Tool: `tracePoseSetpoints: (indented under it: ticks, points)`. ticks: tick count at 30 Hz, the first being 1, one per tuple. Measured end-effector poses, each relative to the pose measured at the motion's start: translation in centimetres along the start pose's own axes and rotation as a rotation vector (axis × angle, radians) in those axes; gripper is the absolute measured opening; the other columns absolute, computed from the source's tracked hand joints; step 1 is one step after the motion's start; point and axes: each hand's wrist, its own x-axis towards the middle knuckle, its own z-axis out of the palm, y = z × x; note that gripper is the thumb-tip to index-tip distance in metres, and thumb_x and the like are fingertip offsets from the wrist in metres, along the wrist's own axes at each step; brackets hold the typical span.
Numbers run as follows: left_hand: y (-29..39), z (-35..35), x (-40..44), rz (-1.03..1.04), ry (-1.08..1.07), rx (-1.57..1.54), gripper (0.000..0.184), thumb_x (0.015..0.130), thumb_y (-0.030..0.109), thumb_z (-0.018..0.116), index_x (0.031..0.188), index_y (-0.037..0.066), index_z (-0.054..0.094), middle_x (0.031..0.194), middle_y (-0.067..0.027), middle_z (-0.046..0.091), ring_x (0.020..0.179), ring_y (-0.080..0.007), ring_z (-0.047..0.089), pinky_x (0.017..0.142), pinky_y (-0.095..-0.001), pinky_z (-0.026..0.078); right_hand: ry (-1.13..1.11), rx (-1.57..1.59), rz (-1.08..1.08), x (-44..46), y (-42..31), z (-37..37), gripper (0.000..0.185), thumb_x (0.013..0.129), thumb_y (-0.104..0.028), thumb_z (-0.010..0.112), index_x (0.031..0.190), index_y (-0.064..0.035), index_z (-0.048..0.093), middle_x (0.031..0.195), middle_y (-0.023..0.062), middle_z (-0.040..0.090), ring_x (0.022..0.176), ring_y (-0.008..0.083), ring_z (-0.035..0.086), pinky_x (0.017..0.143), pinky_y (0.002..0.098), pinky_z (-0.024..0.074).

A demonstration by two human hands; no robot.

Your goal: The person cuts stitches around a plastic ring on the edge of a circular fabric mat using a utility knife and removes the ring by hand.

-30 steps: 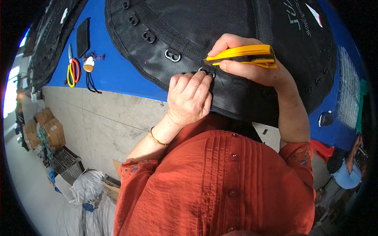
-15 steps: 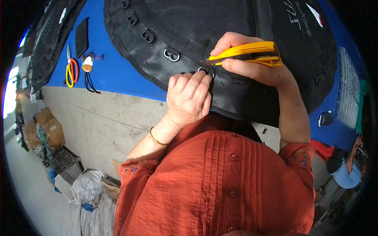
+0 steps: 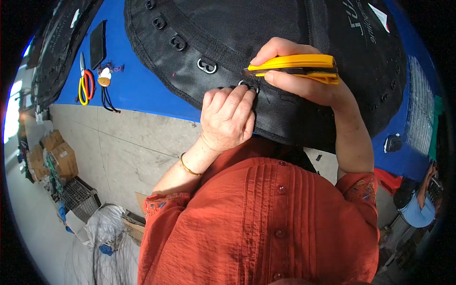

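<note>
A large round-edged black mesh piece (image 3: 228,28) lies on the blue table, with several black loops and metal rings along its border. My left hand (image 3: 229,114) presses on the border, its fingers curled over a metal ring (image 3: 248,85) that is partly hidden. My right hand (image 3: 299,71) is closed around a yellow tool (image 3: 304,61); its dark tip is just above that ring, close to my left fingertips. Whether the tip touches the fabric cannot be made out. Another ring (image 3: 207,65) lies uncovered to the left.
Scissors (image 3: 84,83) with red and yellow handles, a dark flat case (image 3: 98,43) and a small white-brown item (image 3: 105,77) lie on the blue table (image 3: 142,90). Cardboard boxes (image 3: 61,159) stand at the left. A person in blue (image 3: 418,209) is at the far right.
The yellow tool shifted slightly right, then back left, tilting a little, with my right hand. My left hand stays at the ring.
</note>
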Motion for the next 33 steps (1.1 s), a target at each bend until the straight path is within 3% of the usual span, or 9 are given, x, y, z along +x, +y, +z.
tracePoseSetpoints:
  ticks: [2,4,14,16,33]
  points:
    - [0.0,0.1,0.0,0.001,-0.001,-0.002,0.043,0.075,0.012,0.071,0.117,0.004,0.073,0.116,-0.0105,0.071,0.094,-0.0279,0.066,0.085,-0.0409,0.049,-0.005,-0.007,0.000,-0.1,0.1,0.0,0.016,0.095,-0.006,0.066,0.111,-0.0045,0.067,0.102,0.0056,0.069,0.099,0.0155,0.068,0.091,0.0307,0.0540]
    - [0.0,0.1,0.0,0.004,0.002,0.005,0.043,0.075,0.012,0.071,0.117,0.004,0.073,0.116,-0.0106,0.071,0.094,-0.0277,0.066,0.085,-0.0408,0.048,-0.044,-0.038,0.035,-0.1,0.1,0.0,0.023,0.093,-0.002,0.063,0.116,-0.0032,0.066,0.108,0.0101,0.070,0.103,0.0208,0.071,0.093,0.0324,0.0546]
    - [0.0,0.1,0.1,0.004,0.006,0.003,0.042,0.075,0.011,0.070,0.116,0.003,0.074,0.114,-0.0111,0.072,0.093,-0.0277,0.066,0.085,-0.0406,0.049,-0.081,-0.069,0.036,-0.1,-0.3,-0.3,0.023,0.092,-0.002,0.063,0.116,-0.0022,0.066,0.108,0.0109,0.070,0.103,0.0213,0.071,0.092,0.0331,0.0554]
    - [0.0,0.0,0.1,0.002,0.003,0.002,0.042,0.075,0.011,0.070,0.116,0.003,0.074,0.115,-0.0112,0.071,0.093,-0.0278,0.066,0.085,-0.0407,0.049,-0.019,-0.035,0.044,-0.1,-0.2,-0.1,0.017,0.094,-0.010,0.067,0.110,-0.0045,0.066,0.099,0.0046,0.069,0.095,0.0149,0.067,0.088,0.0308,0.0530]
    - [0.0,0.0,0.1,0.003,0.000,0.003,0.041,0.076,0.011,0.070,0.116,0.003,0.074,0.115,-0.0104,0.071,0.094,-0.0276,0.066,0.085,-0.0404,0.049,-0.051,0.032,0.084,-0.4,-0.6,-1.3,0.016,0.094,-0.014,0.068,0.108,-0.0050,0.067,0.100,0.0022,0.068,0.098,0.0113,0.064,0.089,0.0287,0.0518]
